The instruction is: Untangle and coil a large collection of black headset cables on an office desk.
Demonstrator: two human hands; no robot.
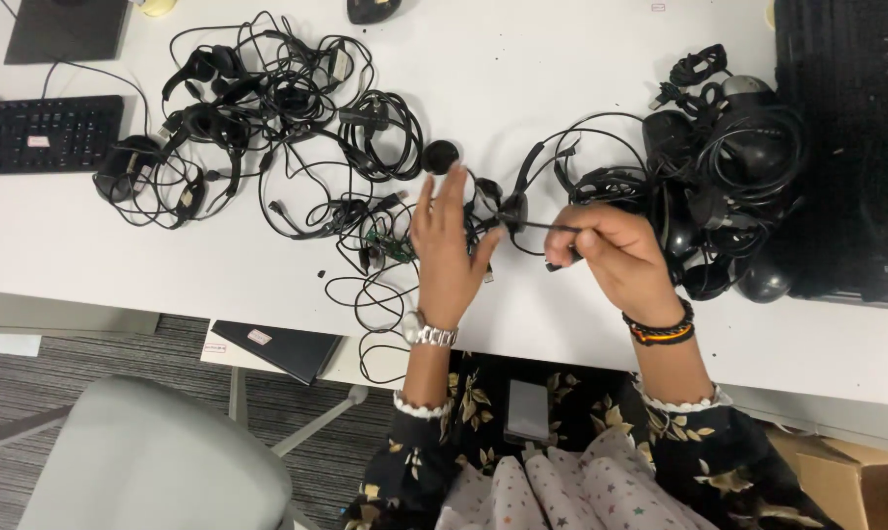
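Note:
My right hand point(613, 253) pinches the thin black microphone boom point(542, 226) of a black headset point(537, 182) lying on the white desk point(522, 88). My left hand point(448, 247) is raised with fingers spread, its thumb close to the boom's earpiece end point(512, 211), gripping nothing that I can see. Black cables trail from the headset toward both sides. A small green circuit board point(390, 245) lies just left of my left hand, among the wires.
A tangle of black headsets and cables point(267, 108) covers the desk's left-middle. A heap of computer mice and cords point(728, 167) sits at right beside a black keyboard stack point(851, 147). Another keyboard point(46, 132) lies far left. A grey chair point(149, 461) stands below the desk.

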